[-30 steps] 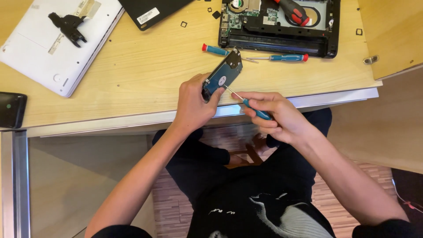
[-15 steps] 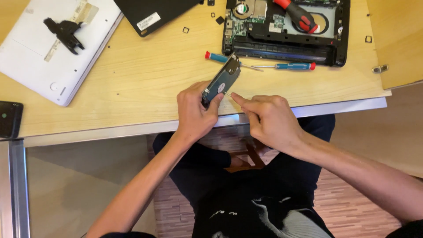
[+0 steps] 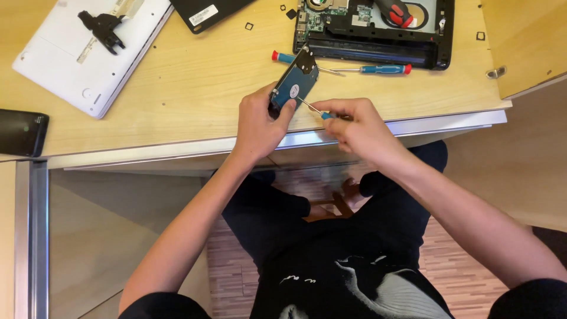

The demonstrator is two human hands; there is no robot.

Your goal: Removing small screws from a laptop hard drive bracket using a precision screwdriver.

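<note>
Pale wood table (image 3: 177, 77) fills the view. Left hand (image 3: 260, 121) wraps its fingers around a small hard drive (image 3: 293, 84), tilted above the table's near edge. Right hand (image 3: 354, 127) pinches a thin blue-handled screwdriver (image 3: 316, 110), tip touching the drive. Two more screwdrivers (image 3: 366, 69) lie beside an opened black laptop (image 3: 378, 29); a white laptop (image 3: 94, 53) rests far left.

Both forearms reach forward and converge. The left hand (image 3: 258, 123) curls upward, fingers clasped; the right hand (image 3: 354, 123) is fisted, fingers pinched together toward the left.
</note>
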